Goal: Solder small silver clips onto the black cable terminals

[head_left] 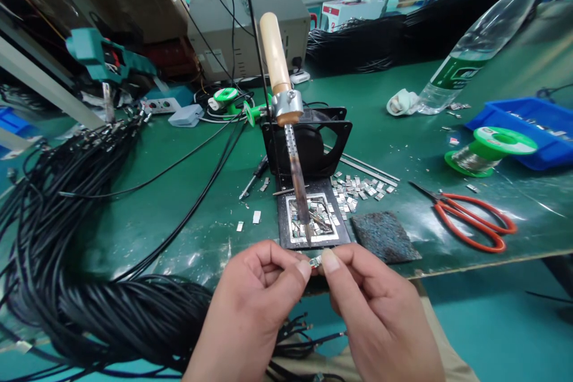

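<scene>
Thumb and fingertips of my left hand (262,301) are pinched on one end of a small silvery connector (316,261). My right hand (373,304) pinches its other end, so the two hands nearly meet. Most of the connector is hidden by the fingers. Just above it, the tip of a wooden-handled soldering iron (298,173) points down, fixed in a metal clamp (287,106) on a stand. Below that tip, a white-rimmed tray (293,240) holds small metal pieces. Whether the iron's tip touches the connector I cannot tell.
Loose small connectors (358,190) lie right of the tray, near a dark sponge pad (384,237). Red-handled scissors (474,221), a solder spool (487,152), a blue bin (528,125) and a bottle (465,65) stand right. Black cables (89,304) fill the left; a fan (308,146) stands behind.
</scene>
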Demonstrator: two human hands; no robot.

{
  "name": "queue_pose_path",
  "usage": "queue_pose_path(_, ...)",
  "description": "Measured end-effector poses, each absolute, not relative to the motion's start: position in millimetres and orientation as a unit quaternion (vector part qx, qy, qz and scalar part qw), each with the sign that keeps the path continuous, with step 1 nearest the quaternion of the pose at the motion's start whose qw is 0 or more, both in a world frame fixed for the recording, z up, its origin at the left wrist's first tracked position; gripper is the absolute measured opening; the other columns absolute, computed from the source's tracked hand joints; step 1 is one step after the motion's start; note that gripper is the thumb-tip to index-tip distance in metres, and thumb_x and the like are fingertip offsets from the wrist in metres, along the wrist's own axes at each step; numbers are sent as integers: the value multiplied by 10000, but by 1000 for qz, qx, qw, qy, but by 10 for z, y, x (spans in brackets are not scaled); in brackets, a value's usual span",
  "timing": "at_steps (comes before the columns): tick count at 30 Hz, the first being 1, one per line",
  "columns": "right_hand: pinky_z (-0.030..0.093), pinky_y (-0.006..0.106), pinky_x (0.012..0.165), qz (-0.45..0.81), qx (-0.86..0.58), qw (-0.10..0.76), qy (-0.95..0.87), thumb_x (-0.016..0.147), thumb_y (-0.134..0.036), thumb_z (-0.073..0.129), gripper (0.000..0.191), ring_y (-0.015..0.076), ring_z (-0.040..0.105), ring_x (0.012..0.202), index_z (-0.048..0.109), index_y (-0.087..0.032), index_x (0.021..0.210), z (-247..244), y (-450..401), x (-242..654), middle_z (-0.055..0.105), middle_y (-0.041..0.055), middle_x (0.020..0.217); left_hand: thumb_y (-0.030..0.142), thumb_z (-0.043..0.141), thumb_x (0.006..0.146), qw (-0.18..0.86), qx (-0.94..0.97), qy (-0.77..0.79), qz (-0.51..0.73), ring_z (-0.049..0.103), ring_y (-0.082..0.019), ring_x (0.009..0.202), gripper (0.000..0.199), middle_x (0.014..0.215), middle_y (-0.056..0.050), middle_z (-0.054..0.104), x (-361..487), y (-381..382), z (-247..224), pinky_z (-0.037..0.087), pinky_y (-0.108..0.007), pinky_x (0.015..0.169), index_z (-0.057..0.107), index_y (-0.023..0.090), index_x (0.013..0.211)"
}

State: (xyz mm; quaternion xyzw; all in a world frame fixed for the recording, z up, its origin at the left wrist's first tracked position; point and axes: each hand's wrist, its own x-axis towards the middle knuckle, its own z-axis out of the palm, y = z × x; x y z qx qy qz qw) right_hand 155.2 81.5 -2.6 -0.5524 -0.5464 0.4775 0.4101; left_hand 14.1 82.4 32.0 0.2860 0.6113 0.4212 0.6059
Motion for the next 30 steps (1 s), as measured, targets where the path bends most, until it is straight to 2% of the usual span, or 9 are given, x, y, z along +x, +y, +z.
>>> queue_pose_path(4,359,201,454,457,-553,406,-566,1036,-461,507,412,103,404,503,613,-192,742,-45,799,1571,459,-30,581,371,804,756,603,295,602,431,294,-74,519,285,602,40,544,142,808,291,240,-241,478,631,165,662)
queue_pose_path(7,408,194,472,438,-549,403,-587,1042,-436,505,385,109,458,519,624,-199,763,-56,791,1583,533,-16,611,358,809,754,603,296,597,438,394,-86,571,279,701,-3,644,140,805,262,306,-232,522,633,163,662)
queue_pose_path(11,418,184,460,424,-549,413,-591,1037,-409,517,358,107,478,503,646,-201,776,-60,802,1585,545,-22,596,367,816,749,609,290,593,439,502,-108,652,298,798,-45,707,137,803,255,356,-227,576,625,158,654)
queue_pose_path(16,432,187,465,421,-548,421,-587,1032,-414,516,358,111,496,507,663,-200,785,-81,817,1563,571,-17,603,389,826,747,601,300,596,440,469,-100,637,313,757,-21,673,154,802,281,360,-222,580,634,158,661)
queue_pose_path(21,427,194,462,423,-553,404,-593,1038,-450,495,386,114,505,501,657,-209,783,-32,756,1542,568,-18,584,387,828,739,598,301,598,441,346,-74,546,305,719,-1,652,130,790,277,285,-233,502,642,159,660)
queue_pose_path(23,424,210,455,383,-594,397,-585,1014,-513,514,394,125,523,488,678,-215,813,13,752,1652,594,-12,578,385,837,723,608,295,594,435,365,-70,544,310,777,-24,693,115,776,287,283,-232,500,641,155,656)
queue_pose_path(26,394,247,422,237,-708,343,-570,895,-627,597,415,149,547,427,723,-233,872,68,847,1985,627,-2,557,357,855,707,627,284,590,422,456,-76,588,304,875,-57,731,98,744,294,336,-219,545,644,147,648)
queue_pose_path(28,382,288,442,151,-763,284,-561,804,-655,589,441,184,530,404,731,-240,851,80,965,2221,575,-3,489,337,840,742,634,286,588,413,535,-103,665,283,912,-63,740,89,722,278,391,-218,608,647,151,651)
queue_pose_path(30,361,315,471,126,-789,245,-549,726,-672,565,464,211,516,407,713,-239,796,72,1081,2377,528,-2,441,324,810,787,640,300,582,403,593,-132,752,256,965,-67,753,82,703,251,431,-230,668,649,165,667)
